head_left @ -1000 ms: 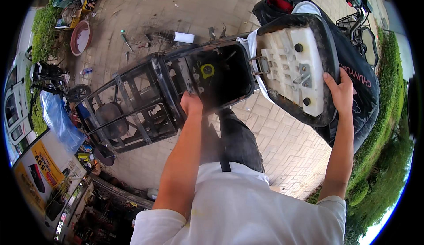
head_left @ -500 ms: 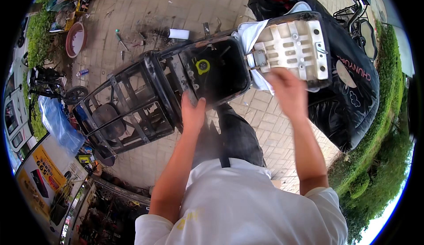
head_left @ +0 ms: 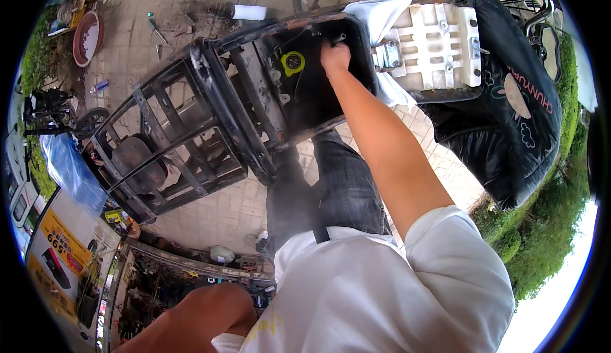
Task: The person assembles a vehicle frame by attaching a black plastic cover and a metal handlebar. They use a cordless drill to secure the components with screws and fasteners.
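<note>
My right hand (head_left: 335,58) reaches into the black open storage box (head_left: 313,106) under the seat of a scooter. Its fingers look closed beside a short grey rod-like piece (head_left: 340,37); what they hold is hidden. Left of this hand a yellow-green cap (head_left: 293,63) sits in the box. The seat (head_left: 439,51) is flipped up on the right, its white ribbed underside showing, with white cloth (head_left: 380,17) around the hinge side. Of my left arm (head_left: 210,315) only the bent part shows at the lower edge; its hand is out of view.
A black metal rack (head_left: 172,137) extends left of the box. On the paving lie a green-handled screwdriver (head_left: 156,28), a white cylinder (head_left: 249,12) and a spray can (head_left: 99,86). A reddish basin (head_left: 88,38) stands far left. A black padded cover (head_left: 509,130) drapes at right.
My right hand has moved left from the seat's underside down into the box. My left hand has let go of the frame by the box and drawn back out of view.
</note>
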Tool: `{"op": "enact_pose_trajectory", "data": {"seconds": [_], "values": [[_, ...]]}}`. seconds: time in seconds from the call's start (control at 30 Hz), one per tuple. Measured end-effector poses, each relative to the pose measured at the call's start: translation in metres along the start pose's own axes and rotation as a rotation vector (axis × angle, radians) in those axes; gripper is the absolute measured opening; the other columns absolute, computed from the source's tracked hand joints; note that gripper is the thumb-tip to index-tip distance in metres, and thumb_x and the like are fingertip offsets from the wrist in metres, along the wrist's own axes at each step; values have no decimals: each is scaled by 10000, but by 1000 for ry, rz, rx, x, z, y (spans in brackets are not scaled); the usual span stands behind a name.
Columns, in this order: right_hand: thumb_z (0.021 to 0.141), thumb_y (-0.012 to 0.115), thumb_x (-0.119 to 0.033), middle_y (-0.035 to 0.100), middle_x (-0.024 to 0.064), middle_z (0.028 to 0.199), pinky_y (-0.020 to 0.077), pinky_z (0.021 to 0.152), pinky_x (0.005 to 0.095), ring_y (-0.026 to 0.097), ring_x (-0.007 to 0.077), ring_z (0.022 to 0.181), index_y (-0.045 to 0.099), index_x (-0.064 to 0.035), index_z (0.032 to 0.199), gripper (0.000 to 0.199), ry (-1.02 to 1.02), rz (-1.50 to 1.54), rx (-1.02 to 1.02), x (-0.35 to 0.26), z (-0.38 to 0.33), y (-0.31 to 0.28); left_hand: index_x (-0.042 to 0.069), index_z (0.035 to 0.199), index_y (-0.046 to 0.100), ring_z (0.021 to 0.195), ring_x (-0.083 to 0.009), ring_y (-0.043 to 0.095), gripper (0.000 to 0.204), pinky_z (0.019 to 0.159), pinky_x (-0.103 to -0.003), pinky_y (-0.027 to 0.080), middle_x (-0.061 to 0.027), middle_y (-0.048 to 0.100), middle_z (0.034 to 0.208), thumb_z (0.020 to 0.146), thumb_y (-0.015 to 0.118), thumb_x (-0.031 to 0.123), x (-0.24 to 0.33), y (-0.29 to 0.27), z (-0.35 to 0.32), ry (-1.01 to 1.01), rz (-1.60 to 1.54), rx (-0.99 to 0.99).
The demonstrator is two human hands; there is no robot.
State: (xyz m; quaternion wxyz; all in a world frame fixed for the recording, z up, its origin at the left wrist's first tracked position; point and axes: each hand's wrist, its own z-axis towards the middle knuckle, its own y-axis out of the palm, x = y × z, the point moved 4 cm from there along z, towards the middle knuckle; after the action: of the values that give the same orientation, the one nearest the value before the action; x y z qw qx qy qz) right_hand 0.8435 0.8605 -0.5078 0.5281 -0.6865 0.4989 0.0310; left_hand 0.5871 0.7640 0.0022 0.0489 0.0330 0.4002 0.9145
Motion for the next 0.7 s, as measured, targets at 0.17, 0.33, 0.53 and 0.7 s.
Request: {"op": "enact_pose_trajectory", "data": {"seconds": [0.17,0.33,0.53,0.7], "values": [[857,600,-256,646,203,727,504,661,389,661,344,706,653,20,873,282,-250,151,-155,-54,-87,-58,15,818,532,744,-218,578,96,602,-334,488,-135,573,835,869,540,96,1,-31,-20,-345,357,320],[864,592,-211,612,175,666,492,631,351,634,307,621,634,12,825,230,-342,206,19,-41,-110,-117,25,782,545,643,-197,512,268,564,-312,403,-90,552,701,925,524,250,4,-61,-77,-272,682,875],[883,564,-161,464,36,552,325,420,250,398,101,440,600,17,842,186,80,1004,41,-50,-130,-184,-8,953,589,784,-168,549,150,721,-295,440,-108,602,874,934,503,112,9,-134,-118,-756,1555,1020],[870,525,-139,392,23,521,296,401,247,354,103,422,566,29,832,177,92,1100,314,7,-189,-302,23,1025,601,958,-270,576,171,870,-358,436,-122,625,1015,918,542,143,9,-197,-96,-801,2341,256]]}}
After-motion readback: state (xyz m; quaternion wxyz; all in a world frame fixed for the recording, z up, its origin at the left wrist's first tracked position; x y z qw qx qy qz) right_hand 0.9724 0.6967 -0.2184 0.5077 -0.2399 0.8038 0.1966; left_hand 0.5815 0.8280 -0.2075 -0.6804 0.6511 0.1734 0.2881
